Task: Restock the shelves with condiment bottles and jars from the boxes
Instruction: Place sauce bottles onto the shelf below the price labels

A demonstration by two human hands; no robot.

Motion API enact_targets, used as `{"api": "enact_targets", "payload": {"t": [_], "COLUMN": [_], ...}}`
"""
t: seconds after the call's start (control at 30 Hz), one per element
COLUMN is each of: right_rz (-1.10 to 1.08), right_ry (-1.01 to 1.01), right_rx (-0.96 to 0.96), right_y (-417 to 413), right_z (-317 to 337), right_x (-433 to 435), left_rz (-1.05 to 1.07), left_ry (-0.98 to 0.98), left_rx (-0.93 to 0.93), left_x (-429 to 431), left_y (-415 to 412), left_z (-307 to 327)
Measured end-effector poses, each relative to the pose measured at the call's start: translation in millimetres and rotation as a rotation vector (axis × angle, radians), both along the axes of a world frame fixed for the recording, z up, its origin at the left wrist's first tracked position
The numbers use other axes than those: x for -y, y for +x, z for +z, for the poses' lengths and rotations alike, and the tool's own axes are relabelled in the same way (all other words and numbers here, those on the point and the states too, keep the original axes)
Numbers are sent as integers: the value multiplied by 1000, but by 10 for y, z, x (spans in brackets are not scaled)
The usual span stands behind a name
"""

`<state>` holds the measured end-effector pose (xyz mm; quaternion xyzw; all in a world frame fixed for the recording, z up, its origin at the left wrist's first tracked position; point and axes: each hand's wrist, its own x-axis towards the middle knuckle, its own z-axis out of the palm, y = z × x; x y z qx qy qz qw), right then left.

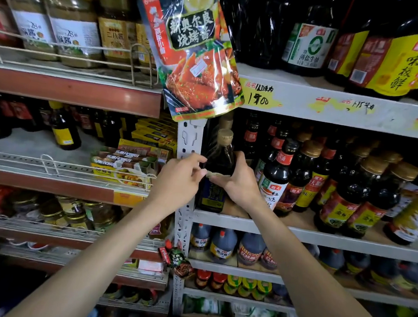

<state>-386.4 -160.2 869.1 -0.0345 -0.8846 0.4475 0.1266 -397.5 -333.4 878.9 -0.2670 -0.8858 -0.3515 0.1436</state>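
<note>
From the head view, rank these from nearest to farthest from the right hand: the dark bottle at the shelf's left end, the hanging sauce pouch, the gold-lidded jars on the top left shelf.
1. Dark bottle: right behind the right hand, at the shelf's left end.
2. Sauce pouch: hanging above the hand, on the upright post.
3. Gold-lidded jars: far up on the top left shelf.

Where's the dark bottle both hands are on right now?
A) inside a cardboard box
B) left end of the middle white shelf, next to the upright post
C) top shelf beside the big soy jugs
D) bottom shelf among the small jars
B: the dark bottle stands on the middle white shelf beside the upright post, with the left hand and right hand at its shoulder.
</note>
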Motion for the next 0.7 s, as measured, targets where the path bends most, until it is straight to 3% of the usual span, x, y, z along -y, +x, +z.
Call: {"api": "enact_targets", "payload": {"t": [0.37,0.7], "right_rz": [-35,-98], "right_ry": [148,311], "right_rx": [90,48], "right_y": [-155,-64], "right_z": [-20,-137], "right_x": [-58,14], "left_rz": [-65,16], "left_ry": [4,20], "left_rx": [91,-60], "left_x": [-83,-183], "left_y": [-38,55], "left_z": [-76,-157]}}
